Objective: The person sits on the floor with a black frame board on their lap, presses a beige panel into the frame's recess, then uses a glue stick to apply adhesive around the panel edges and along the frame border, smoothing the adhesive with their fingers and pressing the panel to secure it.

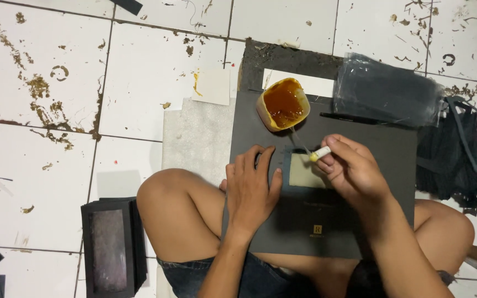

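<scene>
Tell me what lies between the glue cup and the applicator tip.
In the head view, a thin glue strand stretches from the glue cup to the applicator, over the dark card sheet.

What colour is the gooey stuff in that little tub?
Amber-brown glue in a yellowish tub; the head view shows it.

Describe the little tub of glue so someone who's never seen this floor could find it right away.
Start at the big dark grey board resting across the seated person's knees. Follow it to its far edge, just beyond the right hand holding a small pale applicator. There sits the tub: a small, cream-walled container filled with shiny amber-brown glue, the only orange-brown thing among black and grey pieces.
</scene>
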